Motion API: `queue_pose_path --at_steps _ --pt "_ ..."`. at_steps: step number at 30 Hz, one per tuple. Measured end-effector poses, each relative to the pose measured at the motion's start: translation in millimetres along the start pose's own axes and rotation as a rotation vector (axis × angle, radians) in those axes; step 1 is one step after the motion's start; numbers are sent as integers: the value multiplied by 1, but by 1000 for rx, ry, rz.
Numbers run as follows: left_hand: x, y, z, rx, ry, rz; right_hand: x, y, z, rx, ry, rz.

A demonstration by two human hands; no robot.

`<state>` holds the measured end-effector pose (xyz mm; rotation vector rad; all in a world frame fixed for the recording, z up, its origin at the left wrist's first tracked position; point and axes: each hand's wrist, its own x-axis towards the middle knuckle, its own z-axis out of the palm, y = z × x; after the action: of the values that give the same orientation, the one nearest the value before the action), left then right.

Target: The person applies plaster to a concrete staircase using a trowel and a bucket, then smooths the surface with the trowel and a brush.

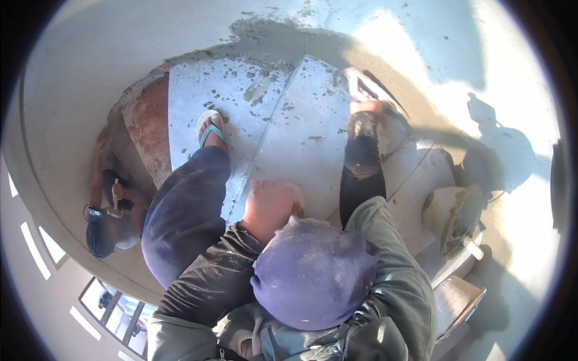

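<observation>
The right hand [370, 117] reaches far forward and is covered in grey mortar; its fingers [378, 109] are closed on the handle of a plastering trowel [361, 84], whose blade lies just beyond the hand, against the wet mortar band [271, 30] on the wall. The long axis of the trowel runs up and slightly left from the fingers, so it continues the line of the forearm. The left hand [271, 201] is much nearer to the body. It rests flat on the grey stepped slab [301, 132], well below and to the left of the trowel, and it holds nothing; the fingers seem spread, though their tips are partly hidden. A foot in a sandal [211, 129] stands on the same slab, to the left of the trowel. To the lower right of the trowel sits a mortar pan [454, 210]. Another person [108, 216] is far to the left, below the ledge.
</observation>
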<state>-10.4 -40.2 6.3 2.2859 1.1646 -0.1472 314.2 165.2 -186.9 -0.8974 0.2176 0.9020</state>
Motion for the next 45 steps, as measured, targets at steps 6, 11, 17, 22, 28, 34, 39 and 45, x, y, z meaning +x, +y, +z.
queue_pose_path --at_steps 6,11,17,22,28,34,39,45 --pt "-10 -6 11 61 39 35 -164 94 59 -67 -42 160" --pt "-9 1 0 26 38 15 -208 42 13 -576 -739 -16" --pt "-10 10 -14 -38 -2 1 -151 5 -17 -1808 -985 -861" --pt "-6 20 -9 7 68 12 -73 -41 22 -2387 -894 -834" --pt "-2 19 -14 3 57 -18 -54 -86 55 -2500 -784 -901" --pt "2 30 -22 104 -11 5 -108 -168 83 -2499 -583 -1195" --pt "3 31 -20 77 -32 -1 -158 -216 132 -2415 -702 -1094" --pt "15 42 -24 51 -52 -33 -126 -209 131 -3029 -721 -952"
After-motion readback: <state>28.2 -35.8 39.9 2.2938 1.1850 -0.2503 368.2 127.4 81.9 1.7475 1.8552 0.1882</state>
